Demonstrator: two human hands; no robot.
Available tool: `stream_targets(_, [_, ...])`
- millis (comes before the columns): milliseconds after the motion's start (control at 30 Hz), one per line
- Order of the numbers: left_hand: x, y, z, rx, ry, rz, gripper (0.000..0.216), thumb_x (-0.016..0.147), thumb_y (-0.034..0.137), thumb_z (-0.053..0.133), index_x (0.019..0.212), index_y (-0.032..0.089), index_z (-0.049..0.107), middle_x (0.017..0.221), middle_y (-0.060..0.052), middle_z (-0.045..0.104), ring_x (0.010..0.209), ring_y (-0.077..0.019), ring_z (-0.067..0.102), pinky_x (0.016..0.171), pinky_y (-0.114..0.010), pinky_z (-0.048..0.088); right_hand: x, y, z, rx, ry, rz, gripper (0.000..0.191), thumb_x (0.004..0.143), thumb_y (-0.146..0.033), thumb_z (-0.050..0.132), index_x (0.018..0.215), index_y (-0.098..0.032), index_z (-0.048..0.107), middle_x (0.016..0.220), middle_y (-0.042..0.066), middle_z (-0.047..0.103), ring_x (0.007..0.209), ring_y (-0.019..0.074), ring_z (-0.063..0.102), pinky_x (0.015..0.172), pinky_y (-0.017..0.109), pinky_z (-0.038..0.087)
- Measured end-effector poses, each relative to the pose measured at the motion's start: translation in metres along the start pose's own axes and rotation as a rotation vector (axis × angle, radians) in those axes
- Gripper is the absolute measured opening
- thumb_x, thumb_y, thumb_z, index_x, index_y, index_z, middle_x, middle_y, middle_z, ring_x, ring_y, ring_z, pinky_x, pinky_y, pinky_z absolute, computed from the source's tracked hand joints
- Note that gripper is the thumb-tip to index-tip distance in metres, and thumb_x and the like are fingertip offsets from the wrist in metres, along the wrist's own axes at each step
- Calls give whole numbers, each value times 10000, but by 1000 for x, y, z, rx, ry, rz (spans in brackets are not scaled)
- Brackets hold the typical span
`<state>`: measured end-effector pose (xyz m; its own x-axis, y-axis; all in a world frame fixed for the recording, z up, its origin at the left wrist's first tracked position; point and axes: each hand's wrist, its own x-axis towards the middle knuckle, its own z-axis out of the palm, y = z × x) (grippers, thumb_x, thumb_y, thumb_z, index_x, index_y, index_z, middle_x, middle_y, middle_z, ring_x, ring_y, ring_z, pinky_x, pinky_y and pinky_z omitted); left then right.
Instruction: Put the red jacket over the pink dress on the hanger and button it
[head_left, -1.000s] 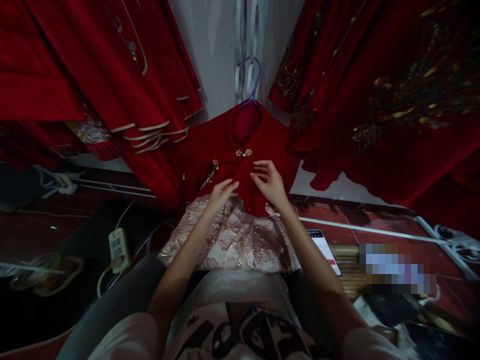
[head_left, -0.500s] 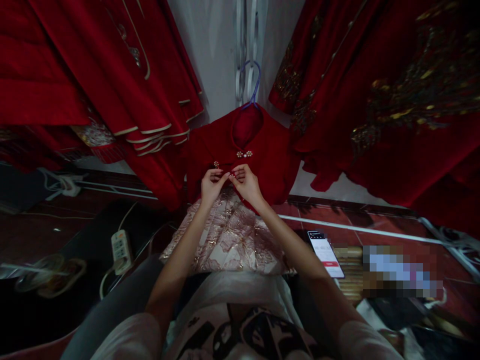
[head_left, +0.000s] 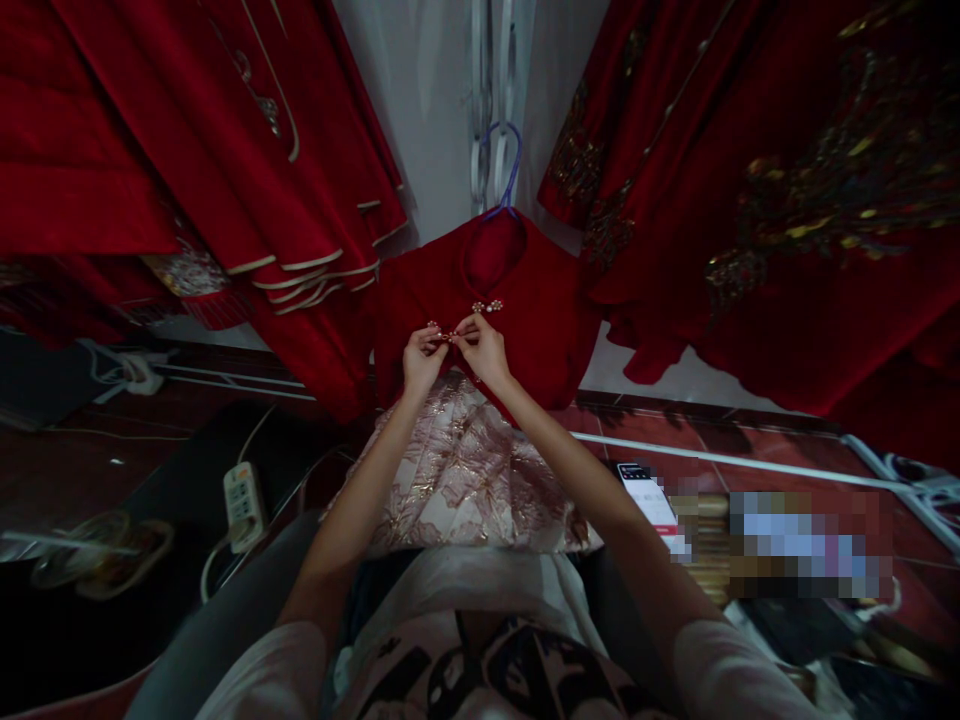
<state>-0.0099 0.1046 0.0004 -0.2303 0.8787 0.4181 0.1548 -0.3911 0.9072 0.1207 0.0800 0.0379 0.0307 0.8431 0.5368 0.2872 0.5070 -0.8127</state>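
Observation:
A red jacket (head_left: 544,335) with a stand collar hangs in front of me on a blue hanger (head_left: 513,180). A jewelled clasp (head_left: 487,307) sits fastened at its neck. Just below and to the left, my left hand (head_left: 424,358) pinches one side of a second ornate clasp (head_left: 447,338) at the jacket's front opening. My right hand (head_left: 481,348) pinches the other side, its fingertips nearly meeting the left ones. Fingers partly hide that clasp, so I cannot tell whether its halves are joined. Pale pink-gold brocade fabric (head_left: 465,470) spreads below the hands, over my lap.
Red garments (head_left: 285,200) hang at the left, and red embroidered ones (head_left: 750,250) at the right. A power strip (head_left: 244,505) lies at the lower left near a clear plastic container (head_left: 97,555). A phone (head_left: 649,500) rests at the right by a white rail (head_left: 720,460).
My right hand has shifted slightly left and up, and my left hand's fingers have closed in. More of the second clasp now shows between the fingertips.

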Motion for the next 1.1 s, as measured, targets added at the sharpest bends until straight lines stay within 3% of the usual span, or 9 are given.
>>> stream_targets(200, [3,2,0,-60,26,5,257,672,285,712,877,135,671,876,-78,714,782,-144,660,762,-283,502,4,5,8,-57,13,0,105,793,-131,551,846,-215,518,861,-6,633,751,120,636,753,255,529])
stream_targets(667, [1,19,-17,131,-67,101,199,668,258,698,833,151,728,813,-57,738,706,-144,666,738,-286,534,-2,2,17,-134,79,2,50,842,-176,518,861,-223,517,898,11,632,817,151,626,813,292,502])
stream_targets(833, [7,13,-16,108,-61,73,208,669,286,708,826,151,728,782,-58,730,676,-148,659,709,-288,526,-3,2,18,-141,81,1,38,848,-186,516,848,-222,529,906,18,631,826,153,619,827,303,496])
stream_targets(967, [8,9,-20,100,-143,103,188,711,252,668,871,159,707,851,-66,724,737,-148,659,748,-289,519,-1,6,13,-98,36,-15,42,846,-194,525,869,-217,550,910,14,654,810,146,643,804,291,511])
stream_targets(1100, [-9,-4,-25,198,-36,154,236,746,157,584,968,190,656,952,-57,678,814,-143,631,791,-291,508,-10,10,-4,-58,-22,9,105,869,-211,495,907,-206,593,918,24,689,818,144,673,795,286,531])
